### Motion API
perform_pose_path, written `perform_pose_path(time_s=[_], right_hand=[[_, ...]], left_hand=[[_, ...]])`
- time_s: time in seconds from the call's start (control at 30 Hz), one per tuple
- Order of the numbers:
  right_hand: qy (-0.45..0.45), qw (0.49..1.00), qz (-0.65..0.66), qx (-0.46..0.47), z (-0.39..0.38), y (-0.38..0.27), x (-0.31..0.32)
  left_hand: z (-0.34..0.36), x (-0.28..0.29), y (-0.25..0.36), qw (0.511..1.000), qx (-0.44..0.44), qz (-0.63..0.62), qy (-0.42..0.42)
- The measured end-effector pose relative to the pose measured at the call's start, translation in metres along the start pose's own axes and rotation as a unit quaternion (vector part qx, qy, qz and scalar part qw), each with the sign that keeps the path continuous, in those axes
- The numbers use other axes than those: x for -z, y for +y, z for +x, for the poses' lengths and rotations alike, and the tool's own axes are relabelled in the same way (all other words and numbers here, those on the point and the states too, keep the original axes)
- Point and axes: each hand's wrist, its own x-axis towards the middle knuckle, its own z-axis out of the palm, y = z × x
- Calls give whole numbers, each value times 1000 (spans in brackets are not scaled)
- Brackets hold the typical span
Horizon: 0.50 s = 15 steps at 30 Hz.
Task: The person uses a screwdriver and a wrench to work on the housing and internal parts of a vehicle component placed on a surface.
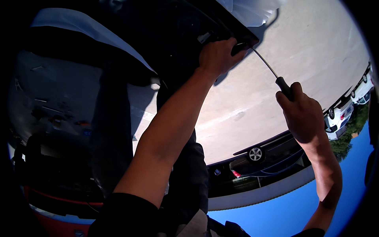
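Observation:
My right hand is wrapped round the dark handle of a long screwdriver. Its thin metal shaft slants up and left, and the tip meets the end of a dark car panel, possibly a door. At that same end is my left hand, its fingers closed by a small black part near the tip. Shadow hides what exactly those fingers grip. A small pale label shows on the panel beside my left hand.
Whitish plastic film hangs at the panel's far edge. Tools lie on shaded ground at left. Beyond the sunlit concrete stand a dark car and white cars. A red vehicle shows at lower left.

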Motion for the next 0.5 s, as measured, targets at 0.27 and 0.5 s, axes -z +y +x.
perform_pose_path(time_s=[0.27, 0.5], right_hand=[[108, 439, 845, -285, -16, 4, -44], [76, 965, 232, -95, -23, -2, -21]], left_hand=[[-1, -5, -2, 1000, -13, -1, 5], [3, 2, -3, 999, -2, -33, -15]])
